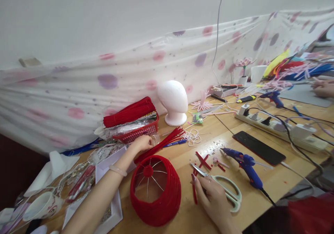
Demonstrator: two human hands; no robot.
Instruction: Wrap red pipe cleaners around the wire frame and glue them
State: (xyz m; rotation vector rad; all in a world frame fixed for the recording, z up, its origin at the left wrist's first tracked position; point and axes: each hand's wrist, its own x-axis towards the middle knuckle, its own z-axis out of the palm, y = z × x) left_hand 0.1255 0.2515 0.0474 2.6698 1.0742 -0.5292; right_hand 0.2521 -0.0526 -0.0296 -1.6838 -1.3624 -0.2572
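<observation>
My left hand reaches past the red basket's front edge, its fingers curled down beside a bundle of red pipe cleaners and a bit of clear plastic. What its fingertips hold, if anything, is hidden. Scissors with pale green handles are in my right hand, blades pointing up and left, the finger loops outside the fingers. Short red pipe cleaner pieces lie by the blades. Between my forearms stands a round, red-wrapped frame with wire spokes meeting at a red disc.
Behind stand a white foam head and a red basket of pipe cleaners. A blue glue gun, a phone and a power strip lie right. A white box sits left. Another person's hand shows far right.
</observation>
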